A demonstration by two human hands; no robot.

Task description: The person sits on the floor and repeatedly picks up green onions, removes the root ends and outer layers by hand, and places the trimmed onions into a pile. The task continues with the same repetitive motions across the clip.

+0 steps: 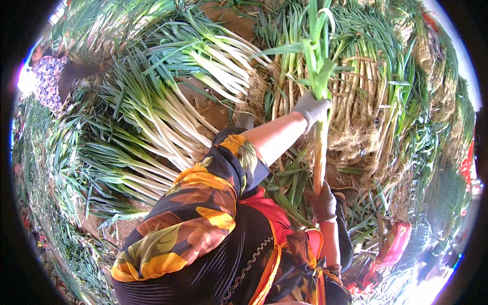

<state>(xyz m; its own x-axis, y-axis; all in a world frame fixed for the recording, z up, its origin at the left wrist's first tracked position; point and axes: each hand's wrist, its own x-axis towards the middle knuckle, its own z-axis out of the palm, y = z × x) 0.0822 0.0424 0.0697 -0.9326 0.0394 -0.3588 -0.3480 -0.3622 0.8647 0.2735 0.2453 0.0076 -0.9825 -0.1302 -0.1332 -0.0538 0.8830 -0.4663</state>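
My gloved left hand [314, 106] grips a large green onion [319, 152] partway up, where its green leaves begin. The stalk stands nearly upright in the view, its leaves spreading above the hand. Lower down, my gloved right hand [322, 204] is closed around the bottom end, hiding the roots. The shank between my hands looks brownish and covered in outer skin. Right behind the stalk lies a row of unpeeled green onions [358, 84], roots toward me. Left of my left arm, cleaner white-stemmed green onions [225, 65] lie fanned on the soil.
More white-stemmed onions [152, 126] lie along my left side. Stripped leaves [291, 183] litter the ground near a dark shoe [347, 194]. A pink-red object [394, 244] is at lower right. At the far left, another person in a flowered garment [49, 82] reaches into the onions.
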